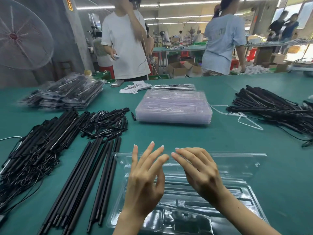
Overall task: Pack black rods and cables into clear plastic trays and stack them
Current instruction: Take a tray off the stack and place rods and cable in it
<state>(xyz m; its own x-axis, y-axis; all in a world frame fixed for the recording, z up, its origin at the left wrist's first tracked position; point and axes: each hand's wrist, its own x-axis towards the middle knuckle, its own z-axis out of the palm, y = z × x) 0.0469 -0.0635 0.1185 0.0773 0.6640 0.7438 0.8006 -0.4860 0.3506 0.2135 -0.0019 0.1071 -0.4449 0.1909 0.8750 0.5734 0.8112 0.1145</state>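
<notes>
An opened clear plastic tray (237, 177) lies on the green table in front of me, its moulded slots showing. My left hand (145, 180) and my right hand (198, 172) hover over its far half, fingers spread and fairly straight, fingertips nearly meeting; neither holds anything. Long black rods (88, 180) lie in a row left of the tray. Black cables (25, 160) are heaped at the far left. Short black pieces (105, 122) are piled beyond the rods. A stack of empty clear trays (174, 107) stands at the table's middle.
Packed trays (66, 94) are stacked at the back left. Another heap of black rods and cables (274, 109) lies at the right, with a white strap (243, 119) beside it. Barcode labels (133, 88) lie at the far edge. Two people stand behind the table; a fan (22, 36) stands left.
</notes>
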